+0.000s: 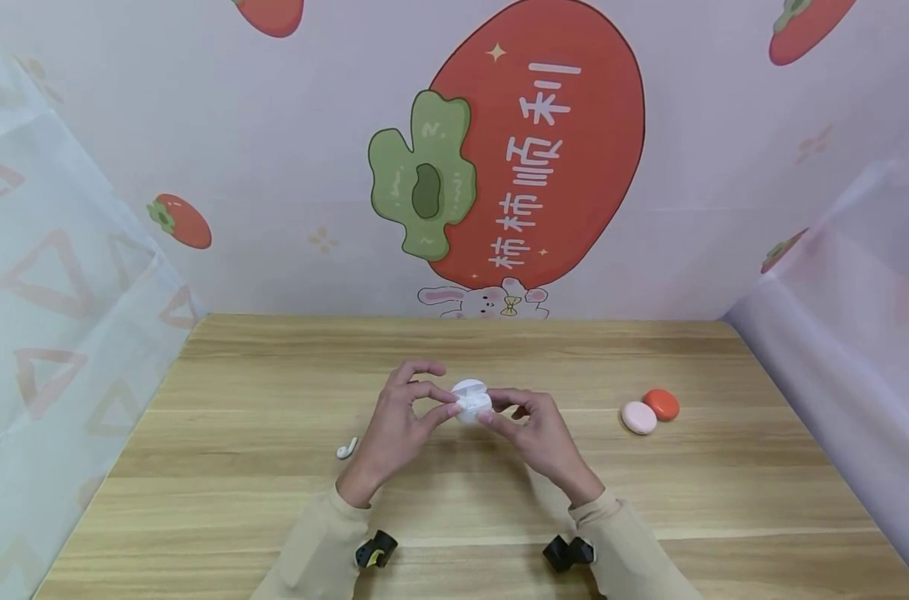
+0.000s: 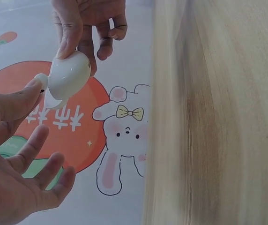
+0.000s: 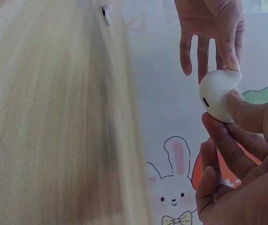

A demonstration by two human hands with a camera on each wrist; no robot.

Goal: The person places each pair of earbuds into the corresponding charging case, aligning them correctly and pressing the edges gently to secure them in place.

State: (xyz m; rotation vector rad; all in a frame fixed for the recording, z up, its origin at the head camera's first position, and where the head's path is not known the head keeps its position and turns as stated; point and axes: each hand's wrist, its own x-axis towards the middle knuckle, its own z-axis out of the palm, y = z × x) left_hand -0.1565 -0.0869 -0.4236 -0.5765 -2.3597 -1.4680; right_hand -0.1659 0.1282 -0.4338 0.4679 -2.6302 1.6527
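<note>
My right hand [image 1: 536, 429] grips a white rounded earbud case [image 1: 472, 407] between thumb and fingers, above the table; its lid stands raised. At the case's mouth, my left hand [image 1: 402, 421] pinches a white earbud [image 2: 41, 80] with thumb and index finger, the other fingers spread. The left wrist view shows the earbud touching or very near the case edge; I cannot tell how far in it sits. In the right wrist view the case's back [image 3: 214, 96] shows a dark port slot. A second white earbud [image 1: 346, 448] lies on the table beside my left wrist.
Two small round discs, one pink [image 1: 638, 417] and one orange [image 1: 661, 404], lie touching on the right of the wooden table [image 1: 274, 350]. A printed backdrop [image 1: 289, 250] stands behind the table, with cloth sides left and right.
</note>
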